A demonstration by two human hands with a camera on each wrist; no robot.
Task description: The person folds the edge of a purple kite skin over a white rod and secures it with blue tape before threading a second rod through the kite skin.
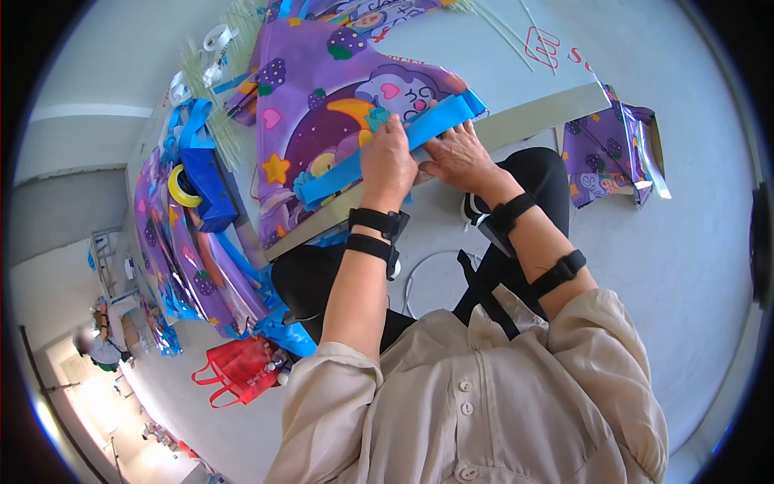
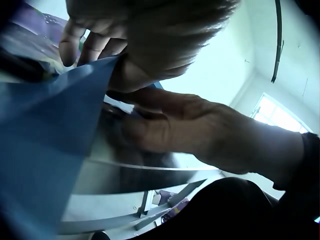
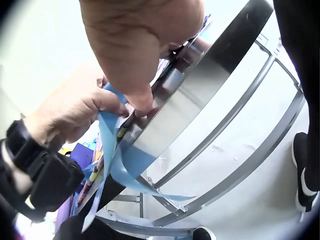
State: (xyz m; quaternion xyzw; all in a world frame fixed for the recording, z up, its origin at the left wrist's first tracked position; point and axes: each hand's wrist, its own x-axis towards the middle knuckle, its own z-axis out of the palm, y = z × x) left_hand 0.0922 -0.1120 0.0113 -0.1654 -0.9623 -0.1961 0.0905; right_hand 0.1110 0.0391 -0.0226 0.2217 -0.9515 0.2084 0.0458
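Note:
A wide blue ribbon (image 1: pixel 439 121) lies slantwise over a purple cartoon-print sheet (image 1: pixel 282 105) on the table. My left hand (image 1: pixel 387 165) pinches the ribbon between thumb and fingers; the right wrist view shows its thumb on the ribbon (image 3: pixel 107 135). Just to the right, my right hand (image 1: pixel 463 161) lies at the table's near edge, its fairly straight fingers touching the ribbon and sheet. In the left wrist view the right hand (image 2: pixel 200 125) is close below the left hand (image 2: pixel 150 35). Its fingertips are partly hidden by the ribbon.
A blue tape dispenser (image 1: pixel 214 194) with yellow tape stands at the table's left side. Thin pale rods (image 1: pixel 500 32) lie at the back. More printed sheets (image 1: pixel 185 250) hang at the left, others in a box (image 1: pixel 601 153) at right. A red bag (image 1: pixel 240 367) sits on the floor.

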